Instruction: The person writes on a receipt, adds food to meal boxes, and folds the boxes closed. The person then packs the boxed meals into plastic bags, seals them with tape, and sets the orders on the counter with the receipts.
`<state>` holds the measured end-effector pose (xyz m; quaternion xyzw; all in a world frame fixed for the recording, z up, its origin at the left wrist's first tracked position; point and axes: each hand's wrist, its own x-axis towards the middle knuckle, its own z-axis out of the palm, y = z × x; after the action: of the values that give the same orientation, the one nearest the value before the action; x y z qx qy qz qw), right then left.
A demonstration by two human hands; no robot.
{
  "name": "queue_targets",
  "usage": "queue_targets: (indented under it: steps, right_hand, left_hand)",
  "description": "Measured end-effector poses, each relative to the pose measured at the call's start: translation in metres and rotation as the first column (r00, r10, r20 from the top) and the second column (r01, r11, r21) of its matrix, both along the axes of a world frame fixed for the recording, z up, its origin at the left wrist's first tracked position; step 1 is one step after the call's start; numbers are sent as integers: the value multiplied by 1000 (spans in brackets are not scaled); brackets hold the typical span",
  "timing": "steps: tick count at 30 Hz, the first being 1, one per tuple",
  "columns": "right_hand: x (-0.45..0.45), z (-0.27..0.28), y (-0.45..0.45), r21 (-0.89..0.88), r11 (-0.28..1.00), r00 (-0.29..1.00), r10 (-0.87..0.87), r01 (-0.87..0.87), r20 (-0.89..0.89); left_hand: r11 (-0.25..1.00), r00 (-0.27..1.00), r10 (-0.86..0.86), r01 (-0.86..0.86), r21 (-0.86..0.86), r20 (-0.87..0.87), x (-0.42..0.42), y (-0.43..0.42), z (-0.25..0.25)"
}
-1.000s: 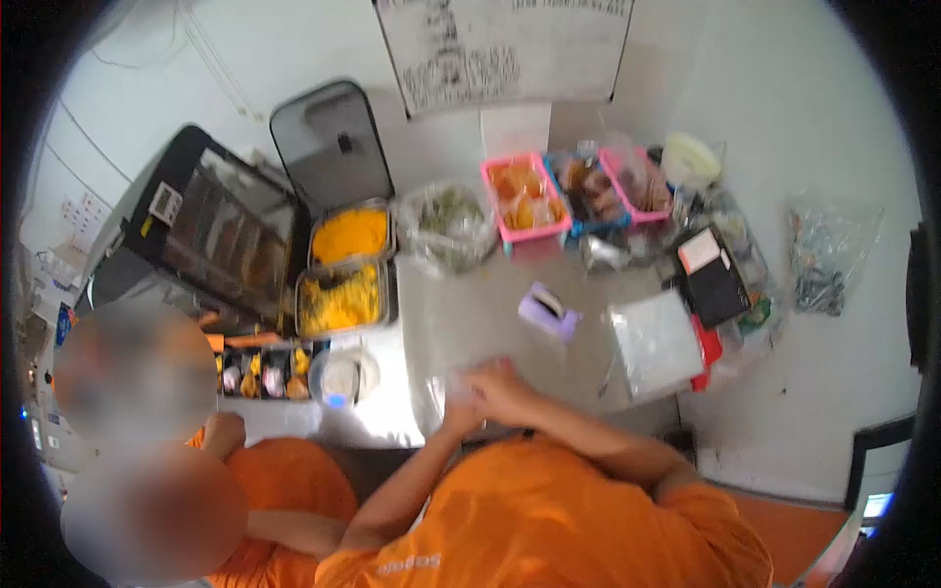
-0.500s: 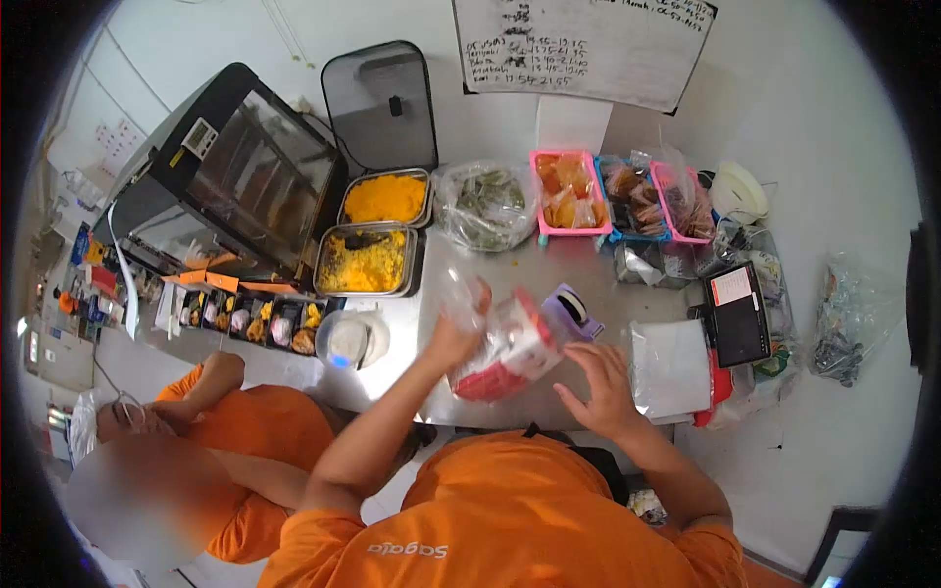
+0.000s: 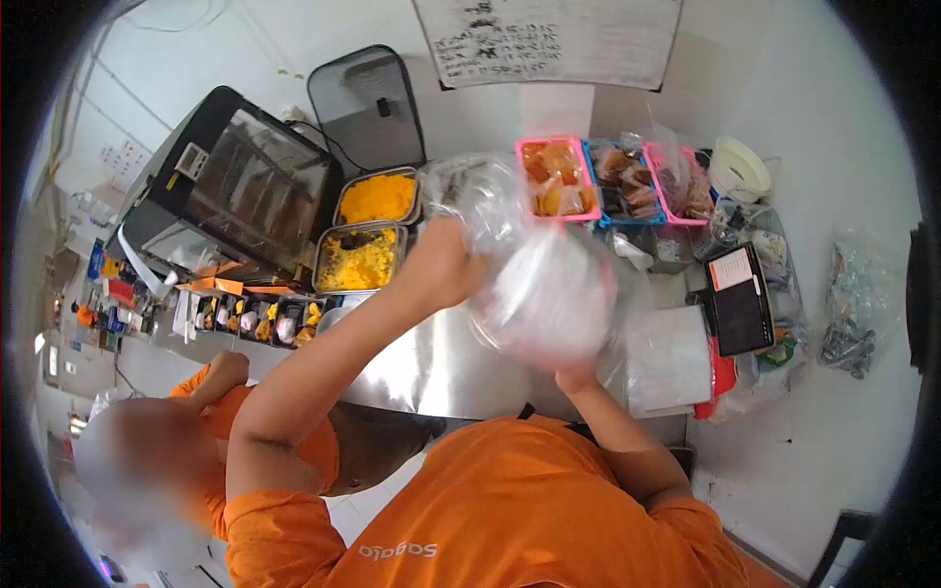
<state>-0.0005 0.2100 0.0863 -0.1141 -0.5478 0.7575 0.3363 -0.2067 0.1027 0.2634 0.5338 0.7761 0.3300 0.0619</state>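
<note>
My left hand [image 3: 443, 263] is closed round the gathered top of a clear plastic bag [image 3: 490, 211], raised above the steel table. Lower down, the bag bulges with white and reddish contents [image 3: 549, 294], blurred by motion. Against its lower edge is my right hand [image 3: 576, 376]; the bag covers its fingers, so their grip cannot be seen. Just right of the bag lies a stack of clear plastic sleeves [image 3: 668, 361].
Behind stand two steel trays of yellow food [image 3: 377, 199], a pink basket [image 3: 591, 176] and a blue basket [image 3: 642, 218] of packets. A black display cabinet [image 3: 230, 186] is at left, a black tablet [image 3: 740, 318] at right. A co-worker [image 3: 323, 431] sits close on my left.
The bag has been lifted and swung toward the back right, my left hand rising with it. My right hand, spread and apart from the bag before, is now against its lower side.
</note>
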Motion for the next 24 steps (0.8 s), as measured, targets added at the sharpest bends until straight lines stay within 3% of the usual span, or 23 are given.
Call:
queue_targets:
  steps: [1, 2, 3, 5, 6, 7, 8, 9, 10, 11, 12, 13, 14, 15, 16, 17, 18, 19, 21, 24]
  right_hand:
    - [1, -1, 4, -298, 945, 991, 133, -137, -33]
    - [1, -3, 8, -583, 784, 976, 204, -212, -80]
    - [7, 36, 32, -792, 494, 866, 494, -358, -83]
    - [5, 32, 60, -771, 624, 826, 496, -126, 266]
    - [1, 24, 90, -572, 804, 802, 445, -161, 399]
    - [-3, 8, 131, -334, 919, 780, 364, -210, 510]
    - [-10, -44, 184, -133, 991, 858, 77, -10, 508]
    - [-7, -64, 240, 172, 975, 825, -211, 140, 524]
    - [-1, -97, 299, 567, 800, 718, -511, 196, 473]
    - [-2, -94, 334, 858, 504, 547, -747, 97, 377]
    - [0, -136, 395, 850, 526, 549, -698, -43, 460]
    - [-4, -177, 445, 902, 355, 569, -700, -247, 432]
    - [-11, -192, 467, 841, 297, 561, -639, -452, 527]
    - [-18, -243, 510, 817, 147, 607, -599, -557, 522]
    - [-23, -254, 519, 837, 120, 680, -527, -534, 510]
    - [-34, -250, 522, 675, 173, 485, -572, -717, 662]
    - [-34, -277, 542, 730, 194, 572, -505, -655, 647]
    - [-34, -291, 545, 831, 329, 666, -498, -448, 556]
    - [-40, -274, 536, 803, 346, 601, -535, -485, 594]
    - [-25, -213, 493, 871, 379, 600, -633, -311, 490]
  left_hand:
    - [987, 994, -10, -7, -160, -105, 1, -3, -3]
    - [949, 977, -38, -30, -315, -208, 4, -5, -5]
    - [887, 948, -84, -70, -456, -308, 6, -5, -7]
    - [989, 973, -66, 34, -145, -220, 22, -16, -21]
    - [998, 982, -61, 66, 23, -177, 32, -26, -30]
    - [996, 991, 90, -91, -6, -102, 43, -39, -45]
    - [989, 987, 146, -146, 11, -66, 52, -53, -69]
    - [978, 978, 207, -206, 26, -31, 60, -68, -97]
    - [949, 951, 307, -309, 69, 30, 71, -79, -121]
    - [899, 906, 415, -423, 114, 83, 82, -90, -146]
    - [844, 845, 495, -523, 121, 201, 92, -105, -175]
    - [785, 796, 570, -601, 152, 204, 107, -112, -184]
    - [768, 713, 636, -624, -144, 297, 109, -125, -188]
    - [687, 649, 723, -713, -143, 236, 120, -134, -208]
    - [624, 581, 782, -738, -258, 227, 122, -149, -244]
    - [566, 540, 824, -803, -188, 171, 124, -159, -288]
    - [532, 459, 847, -732, -425, 270, 132, -144, -222]
    - [528, 487, 847, -816, -236, 210, 138, -155, -267]
    - [571, 576, 811, -743, -349, 102, 149, -161, -261]
    - [607, 584, 783, -643, -467, 214, 159, -157, -246]
